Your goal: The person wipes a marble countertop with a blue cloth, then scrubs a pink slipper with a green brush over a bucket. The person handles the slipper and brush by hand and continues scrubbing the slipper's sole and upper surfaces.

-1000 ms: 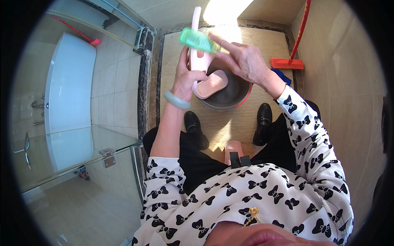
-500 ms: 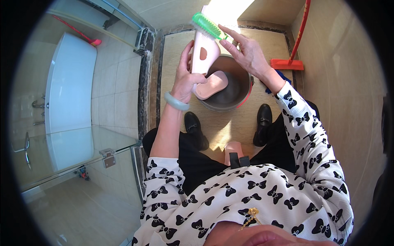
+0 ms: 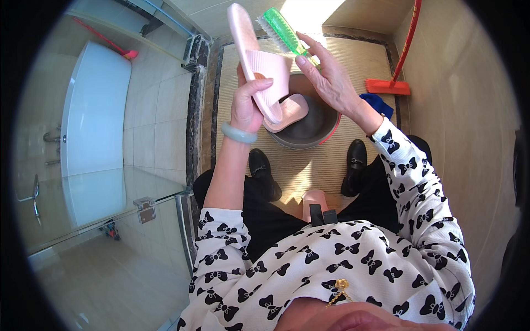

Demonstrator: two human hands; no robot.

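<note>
A pink slide slipper [image 3: 270,69] is gripped by my left hand [image 3: 248,102], thumb over its edge near the strap, its toe end pointing up and away. My right hand [image 3: 330,80] is closed around the handle of a green scrubbing brush [image 3: 281,30]. The brush's pale bristles face the slipper's toe end, with a small gap between them. Below both hands stands a grey-brown bucket [image 3: 314,140]. A second pink slipper [image 3: 294,108] rests inside it against the left side, partly hidden by the held one.
The bucket stands on a ribbed tiled floor [image 3: 243,132] between my black shoes [image 3: 354,165]. A red broom [image 3: 386,86] leans at the right wall, a blue cloth [image 3: 377,105] beside it. Another pink slipper [image 3: 313,201] lies close to me. A glass door [image 3: 110,215] and white bathtub [image 3: 96,110] are left.
My left hand has turned the slipper so that its strap and inner side show, and its toe leans left. The brush, over the slipper before, is now apart from it, to its right.
</note>
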